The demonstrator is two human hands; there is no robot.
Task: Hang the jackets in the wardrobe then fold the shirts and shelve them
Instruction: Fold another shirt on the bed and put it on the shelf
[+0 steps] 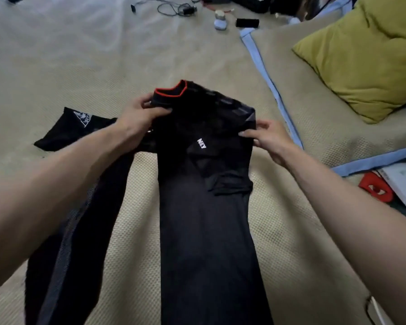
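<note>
2 hands [140, 116] [265, 139] grip black shirt [204, 207] (white "NEY" print).

The black shirt [204, 207] is thin matt cloth, part of it a fine see-through mesh, with a ribbed collar edged in red [171, 91] and white printed letters [201, 143]. It lies on a beige bed cover [302, 242] of coarse, waffle-textured weave, trimmed with smooth pale blue fabric [270, 85]. The olive pillow [366, 57] looks soft, matt and slightly creased. The red object [376, 187] beside the paper looks like smooth plastic.
</note>
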